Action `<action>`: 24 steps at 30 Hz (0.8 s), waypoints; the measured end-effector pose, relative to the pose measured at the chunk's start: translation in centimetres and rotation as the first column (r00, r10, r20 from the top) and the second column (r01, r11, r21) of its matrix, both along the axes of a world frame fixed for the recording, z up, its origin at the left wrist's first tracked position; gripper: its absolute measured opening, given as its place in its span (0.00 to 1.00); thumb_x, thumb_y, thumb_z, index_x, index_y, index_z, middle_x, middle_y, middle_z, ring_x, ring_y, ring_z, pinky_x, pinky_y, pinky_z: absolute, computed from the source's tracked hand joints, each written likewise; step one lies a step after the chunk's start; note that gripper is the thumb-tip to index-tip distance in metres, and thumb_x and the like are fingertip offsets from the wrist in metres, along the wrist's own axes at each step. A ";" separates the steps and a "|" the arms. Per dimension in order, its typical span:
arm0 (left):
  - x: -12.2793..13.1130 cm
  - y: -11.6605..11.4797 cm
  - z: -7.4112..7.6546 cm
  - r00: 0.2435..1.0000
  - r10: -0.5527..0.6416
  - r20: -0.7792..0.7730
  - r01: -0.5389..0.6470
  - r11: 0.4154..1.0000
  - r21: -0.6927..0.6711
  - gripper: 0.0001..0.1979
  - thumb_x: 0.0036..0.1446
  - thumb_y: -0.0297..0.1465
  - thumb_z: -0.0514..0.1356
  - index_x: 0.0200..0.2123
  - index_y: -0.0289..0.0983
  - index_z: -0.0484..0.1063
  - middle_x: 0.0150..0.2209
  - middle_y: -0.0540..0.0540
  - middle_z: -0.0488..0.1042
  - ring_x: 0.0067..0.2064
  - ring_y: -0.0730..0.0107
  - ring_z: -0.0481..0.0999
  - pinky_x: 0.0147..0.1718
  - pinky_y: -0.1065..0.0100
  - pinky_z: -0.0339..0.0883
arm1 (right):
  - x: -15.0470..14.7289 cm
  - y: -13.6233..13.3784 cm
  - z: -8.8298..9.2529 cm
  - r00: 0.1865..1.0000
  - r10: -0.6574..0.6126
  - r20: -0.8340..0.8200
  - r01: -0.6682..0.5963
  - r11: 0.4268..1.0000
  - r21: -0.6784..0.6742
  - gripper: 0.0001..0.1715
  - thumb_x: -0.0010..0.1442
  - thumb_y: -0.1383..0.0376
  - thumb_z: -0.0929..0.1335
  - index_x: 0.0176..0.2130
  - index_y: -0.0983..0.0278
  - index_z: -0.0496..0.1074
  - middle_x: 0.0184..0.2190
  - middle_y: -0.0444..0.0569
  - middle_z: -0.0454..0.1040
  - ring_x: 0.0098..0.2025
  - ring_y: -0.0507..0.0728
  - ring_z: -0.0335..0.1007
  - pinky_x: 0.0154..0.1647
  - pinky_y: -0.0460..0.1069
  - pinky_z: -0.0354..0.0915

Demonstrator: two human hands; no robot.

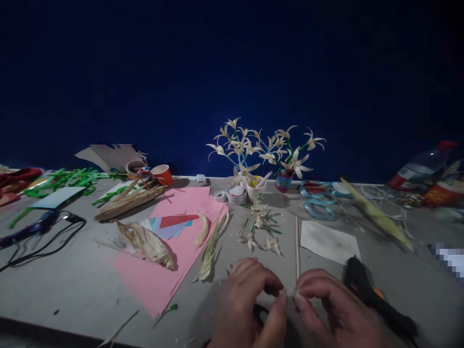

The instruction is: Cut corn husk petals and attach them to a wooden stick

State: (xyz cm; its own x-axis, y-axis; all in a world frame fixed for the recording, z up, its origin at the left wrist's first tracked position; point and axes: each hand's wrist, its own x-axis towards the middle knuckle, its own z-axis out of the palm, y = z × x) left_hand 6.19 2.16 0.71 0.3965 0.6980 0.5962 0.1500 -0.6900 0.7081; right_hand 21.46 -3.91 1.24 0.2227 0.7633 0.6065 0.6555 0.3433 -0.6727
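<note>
Pinching small pale scrap between fingertips of both hands, as I see it from up here: left hand thumb and forefinger narrowed on one side, right hand likewise on other. Scrap's exact shape I can't tell, mostly covered. Thin stick just beyond right fingertips; black glue gun beside right hand; white-petaled flowers farther out on grey tabletop.

Matt pink paper, wrinkled papery husk, glossy blue ribbon, dull black plastic glue gun.
</note>
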 end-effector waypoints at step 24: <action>-1.2 0.2 0.3 0.979 0.115 -0.171 -0.070 0.966 0.250 0.14 0.44 0.16 0.57 0.29 0.40 0.63 0.24 0.52 0.71 0.28 0.69 0.72 0.44 0.55 0.69 | 3.3 0.3 -0.6 0.948 -0.124 0.294 0.135 0.991 -0.018 0.04 0.58 0.67 0.67 0.34 0.57 0.70 0.30 0.42 0.77 0.30 0.54 0.77 0.32 0.44 0.72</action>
State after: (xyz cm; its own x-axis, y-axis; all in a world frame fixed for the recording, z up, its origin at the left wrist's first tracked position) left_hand 4.95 2.34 0.96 0.4547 0.5809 0.6751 0.3321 -0.8139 0.4767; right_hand 24.72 -3.62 0.62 0.1385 0.7628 0.6316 0.8621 0.2210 -0.4560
